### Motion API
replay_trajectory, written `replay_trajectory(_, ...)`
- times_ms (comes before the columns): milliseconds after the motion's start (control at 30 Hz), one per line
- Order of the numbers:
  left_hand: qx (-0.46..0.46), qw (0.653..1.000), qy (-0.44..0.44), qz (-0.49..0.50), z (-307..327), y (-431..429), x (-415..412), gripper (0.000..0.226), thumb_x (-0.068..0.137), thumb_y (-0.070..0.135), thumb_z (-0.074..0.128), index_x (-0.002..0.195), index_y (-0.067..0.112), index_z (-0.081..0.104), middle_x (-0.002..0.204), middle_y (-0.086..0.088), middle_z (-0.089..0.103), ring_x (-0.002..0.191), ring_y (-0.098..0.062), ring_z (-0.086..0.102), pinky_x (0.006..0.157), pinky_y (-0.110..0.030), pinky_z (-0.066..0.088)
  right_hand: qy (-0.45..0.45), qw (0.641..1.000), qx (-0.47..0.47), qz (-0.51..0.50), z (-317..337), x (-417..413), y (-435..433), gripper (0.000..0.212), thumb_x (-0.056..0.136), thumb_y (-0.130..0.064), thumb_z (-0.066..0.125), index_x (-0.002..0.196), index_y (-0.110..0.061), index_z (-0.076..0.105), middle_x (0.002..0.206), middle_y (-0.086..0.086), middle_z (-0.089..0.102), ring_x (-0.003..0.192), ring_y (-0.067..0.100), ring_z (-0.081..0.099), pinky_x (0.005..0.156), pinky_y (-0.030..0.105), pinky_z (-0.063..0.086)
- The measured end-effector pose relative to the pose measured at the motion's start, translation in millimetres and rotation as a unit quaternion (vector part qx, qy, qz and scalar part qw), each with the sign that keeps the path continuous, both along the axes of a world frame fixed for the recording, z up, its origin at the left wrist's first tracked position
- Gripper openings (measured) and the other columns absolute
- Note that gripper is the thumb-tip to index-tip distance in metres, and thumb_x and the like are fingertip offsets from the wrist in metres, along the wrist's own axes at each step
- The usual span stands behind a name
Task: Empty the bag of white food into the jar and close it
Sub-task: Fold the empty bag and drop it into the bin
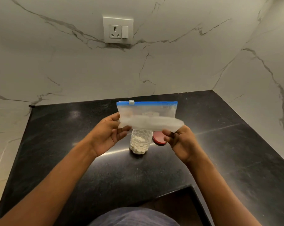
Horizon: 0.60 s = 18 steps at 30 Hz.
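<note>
A clear zip bag point(147, 115) with a blue slider strip along its top hangs in the air above the counter, looking flat and empty. My left hand point(107, 135) pinches its lower left corner and my right hand point(178, 141) pinches its lower right corner. Directly beneath the bag stands a clear dimpled plastic jar point(140, 141), without its lid and partly filled with white round pieces. Its red lid point(158, 138) lies flat on the counter just right of the jar, partly hidden by my right hand.
The black stone counter point(72, 144) runs into a corner of marble-patterned walls. A wall socket with a switch point(118, 30) sits high on the back wall. The counter's front edge has a cut-out step at the lower right point(191, 187).
</note>
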<state>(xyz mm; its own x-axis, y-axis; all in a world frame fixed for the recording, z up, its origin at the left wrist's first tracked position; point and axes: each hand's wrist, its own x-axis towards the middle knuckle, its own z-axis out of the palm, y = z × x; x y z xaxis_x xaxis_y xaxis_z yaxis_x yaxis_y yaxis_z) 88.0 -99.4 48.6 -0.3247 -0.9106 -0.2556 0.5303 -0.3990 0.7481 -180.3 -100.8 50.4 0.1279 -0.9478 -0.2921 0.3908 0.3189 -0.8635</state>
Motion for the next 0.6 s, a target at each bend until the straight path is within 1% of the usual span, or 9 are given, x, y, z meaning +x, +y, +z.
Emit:
replay_trajectory(67,-0.001,0.995,0.100,-0.026,-2,5,7,0.043,0.090,0.004,0.058,0.123,0.022,0.078,0.133,-0.018,0.072,0.099,-0.022,0.078,0.071,-0.033,0.065,-0.062,0.996,0.055,-0.035,-3,3,0,0.031,0.104,-0.005,0.046,0.102,-0.015,0.075,0.090,0.013,0.082,0.060,0.012,0.074,0.053,0.022,0.061)
replay_trajectory(100,-0.024,0.993,0.100,-0.051,-5,7,11,0.052,0.084,0.005,0.061,0.131,0.024,0.074,0.138,-0.015,0.069,0.108,-0.025,0.076,0.076,-0.037,0.065,-0.085,0.993,0.074,-0.043,-5,4,0,0.027,0.105,-0.006,0.044,0.105,-0.013,0.070,0.089,0.014,0.082,0.060,0.013,0.075,0.052,0.023,0.061)
replay_trajectory(200,-0.120,0.984,-0.102,-0.087,-11,12,10,0.066,0.072,0.025,0.082,0.135,0.037,0.067,0.135,0.000,0.072,0.124,-0.023,0.070,0.088,-0.041,0.062,-0.108,0.987,0.108,-0.057,-9,4,-1,0.021,0.104,-0.005,0.045,0.105,-0.009,0.066,0.092,0.016,0.082,0.062,0.016,0.078,0.052,0.024,0.061)
replay_trajectory(267,-0.160,0.959,-0.225,-0.063,-7,12,-1,0.083,0.055,0.056,0.096,0.129,0.040,0.064,0.123,0.011,0.076,0.117,-0.011,0.071,0.085,-0.029,0.062,-0.102,0.986,0.122,-0.058,-10,8,-1,0.020,0.105,-0.005,0.045,0.107,-0.008,0.064,0.100,0.020,0.081,0.069,0.018,0.080,0.053,0.025,0.062)
replay_trajectory(300,-0.172,0.953,-0.247,-0.034,-3,12,-9,0.089,0.048,0.068,0.094,0.126,0.039,0.063,0.117,0.014,0.077,0.111,-0.007,0.072,0.083,-0.023,0.061,-0.095,0.987,0.121,-0.051,-9,10,0,0.019,0.105,-0.004,0.046,0.108,-0.008,0.064,0.105,0.021,0.080,0.072,0.018,0.081,0.054,0.026,0.063)
replay_trajectory(367,-0.185,0.950,-0.250,0.040,4,8,-22,0.079,0.052,0.076,0.087,0.118,0.037,0.067,0.106,0.015,0.079,0.101,-0.007,0.075,0.076,-0.020,0.060,-0.082,0.989,0.111,-0.044,-8,14,0,0.018,0.103,-0.004,0.049,0.111,-0.008,0.065,0.105,0.020,0.080,0.074,0.018,0.081,0.056,0.026,0.063)
replay_trajectory(433,-0.186,0.949,-0.237,0.098,8,3,-29,0.051,0.075,0.067,0.078,0.111,0.032,0.074,0.105,0.010,0.080,0.101,-0.015,0.076,0.074,-0.022,0.061,-0.075,0.994,0.068,-0.044,-4,14,-1,0.023,0.098,-0.013,0.055,0.117,-0.007,0.068,0.097,0.014,0.081,0.071,0.015,0.078,0.056,0.027,0.062)
replay_trajectory(533,-0.155,0.964,-0.179,0.122,7,-3,-32,0.027,0.090,0.046,0.070,0.106,0.027,0.082,0.111,-0.002,0.081,0.104,-0.019,0.077,0.081,-0.030,0.062,-0.063,0.997,-0.018,-0.034,-2,14,3,0.054,0.080,-0.042,0.074,0.127,-0.014,0.072,0.098,0.007,0.071,0.079,0.017,0.063,0.068,0.028,0.052)
replay_trajectory(600,-0.125,0.975,-0.140,0.119,10,-1,-35,0.025,0.088,0.042,0.070,0.105,0.028,0.083,0.112,-0.002,0.081,0.101,-0.016,0.078,0.079,-0.031,0.063,-0.043,0.998,-0.053,-0.006,-8,21,10,0.084,0.069,-0.058,0.084,0.139,-0.015,0.063,0.121,0.013,0.069,0.103,0.030,0.062,0.088,0.037,0.049)
